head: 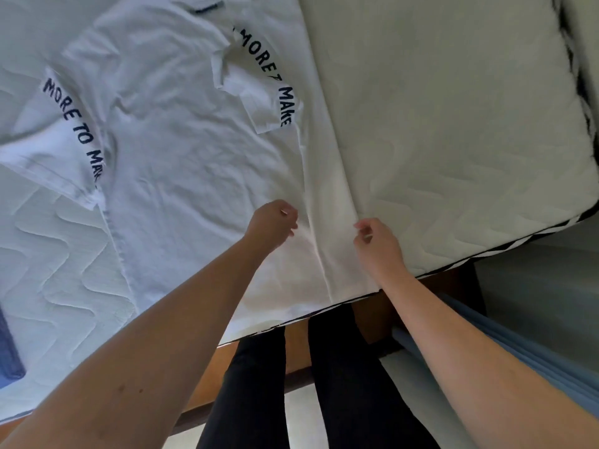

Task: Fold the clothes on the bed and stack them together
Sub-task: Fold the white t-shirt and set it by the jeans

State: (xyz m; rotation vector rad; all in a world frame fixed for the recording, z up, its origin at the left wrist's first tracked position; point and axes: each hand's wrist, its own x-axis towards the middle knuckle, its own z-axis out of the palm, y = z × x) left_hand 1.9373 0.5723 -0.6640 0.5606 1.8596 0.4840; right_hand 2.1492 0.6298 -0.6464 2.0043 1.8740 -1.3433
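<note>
The shirt (181,163) is spread from both hands toward the upper left, collar farthest. Its hem side is pinched by the left hand (272,226) and the right hand (377,243) at lower centre.

Bed (453,131): covered by a white quilted mattress pad.
T-shirt (181,163): white, spread flat on the bed, hem at the near edge.
Blue cloth (9,351): laid at the left edge.

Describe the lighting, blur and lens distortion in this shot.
Head view: soft daylight, no glare; the white T-shirt looks bluish toward the left, warmer near the hands; wide-angle bend curves the mattress edge; the far right corner smears, while the sleeve lettering stays legible.
</note>
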